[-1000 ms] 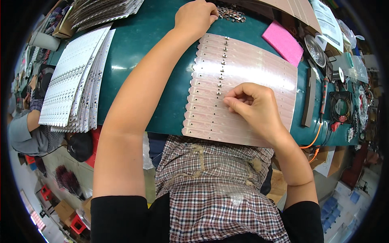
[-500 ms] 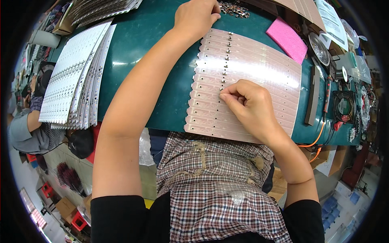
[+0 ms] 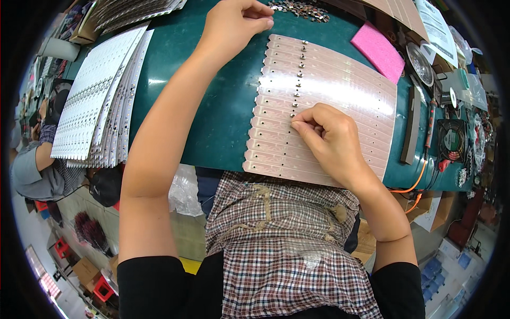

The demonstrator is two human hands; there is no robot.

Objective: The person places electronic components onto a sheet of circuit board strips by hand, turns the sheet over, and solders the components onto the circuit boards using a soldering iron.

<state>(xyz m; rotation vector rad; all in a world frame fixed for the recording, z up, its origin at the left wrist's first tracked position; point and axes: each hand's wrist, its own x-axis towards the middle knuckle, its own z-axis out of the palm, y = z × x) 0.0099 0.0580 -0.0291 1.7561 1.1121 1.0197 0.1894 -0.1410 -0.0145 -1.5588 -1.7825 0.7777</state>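
Note:
A pale pinkish sheet (image 3: 340,95) of joined strips lies before me on the bench, notched along its left side. Small metal parts (image 3: 298,75) stand in a column on its upper strips; bare dark holes continue below them. Thumb and forefinger of my right hand (image 3: 332,139) are pinched at the lower end of that column, by the lowest visible metal part; whatever they hold is hidden. My left hand (image 3: 231,26) hovers past the sheet's far left corner, thumb and forefinger apart, nothing visible between them. Beside its fingertips lies a pile of loose small metal parts (image 3: 304,9).
White strip sheets (image 3: 101,90) are stacked at left on the green bench (image 3: 212,122). A pink foam pad (image 3: 378,52), a dark bar (image 3: 410,125), a soldering iron (image 3: 430,125) with orange cable and a small fan (image 3: 451,139) lie at right. Another person (image 3: 40,170) sits far left.
My left hand has drawn back leftward from the pile, and its thumb and forefinger have parted. My right hand stays pinched at nearly the same place on the sheet.

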